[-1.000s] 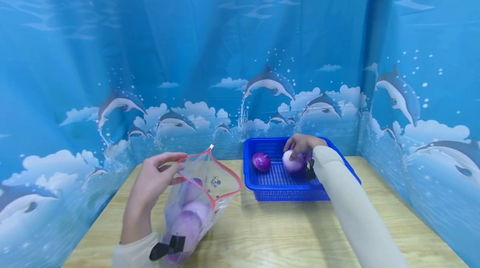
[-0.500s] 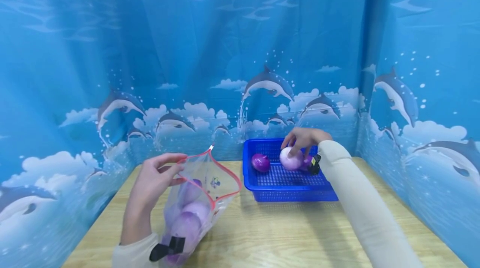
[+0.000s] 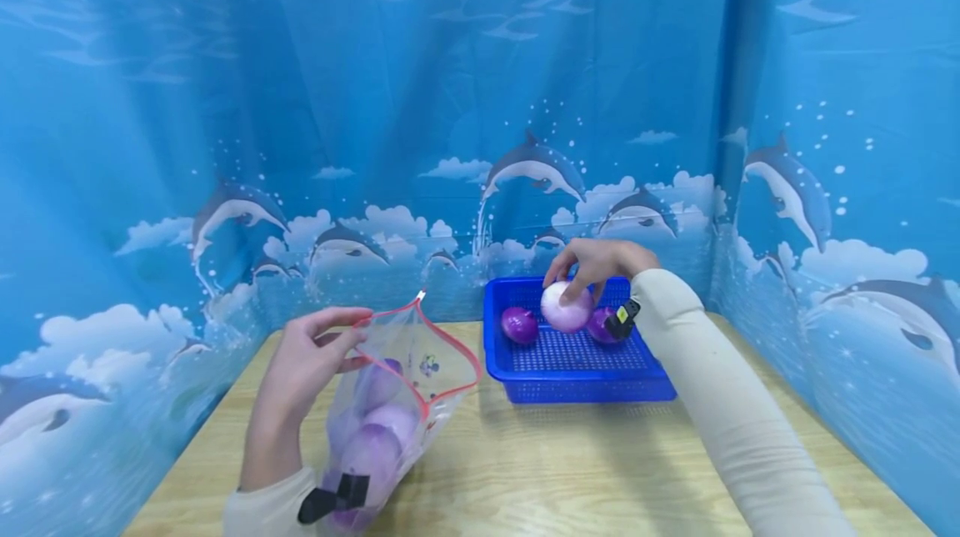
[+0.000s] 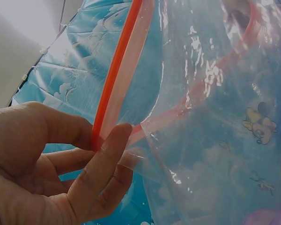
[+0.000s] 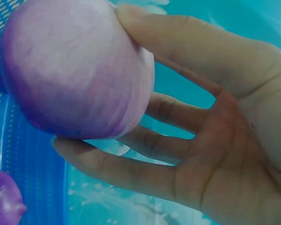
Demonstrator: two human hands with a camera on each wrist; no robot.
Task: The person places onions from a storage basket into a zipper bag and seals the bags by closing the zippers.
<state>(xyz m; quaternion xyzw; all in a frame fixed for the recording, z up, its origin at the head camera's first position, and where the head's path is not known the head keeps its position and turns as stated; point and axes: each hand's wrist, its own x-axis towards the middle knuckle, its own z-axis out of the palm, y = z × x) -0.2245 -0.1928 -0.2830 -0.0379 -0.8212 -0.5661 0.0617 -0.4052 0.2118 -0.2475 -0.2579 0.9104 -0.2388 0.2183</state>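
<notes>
My right hand [image 3: 596, 263] grips a pale purple onion [image 3: 566, 308] between thumb and fingers, raised over the blue plastic basket [image 3: 592, 391]. In the right wrist view the onion [image 5: 75, 70] fills the upper left, thumb on top and fingertips below. Two darker purple onions, one on the left [image 3: 520, 325] and one on the right [image 3: 604, 325], lie in the basket. My left hand [image 3: 311, 358] pinches the red zip edge of a clear zip bag [image 3: 450, 353], whose mouth gapes. Several onions [image 3: 372, 449] show through the bag's wall. In the left wrist view thumb and fingers meet at the red strip [image 4: 113, 89].
The bag and basket stand on a light wooden table [image 3: 517, 470], bag on the left, basket at the back right. A blue curtain [image 3: 420, 103] with dolphins hangs behind and at both sides. A white slider [image 3: 422, 295] sits at the bag's top corner.
My right hand has lifted the pale onion up and leftward from the basket's floor, uncovering the onion on the right. The left hand and bag have stayed nearly still.
</notes>
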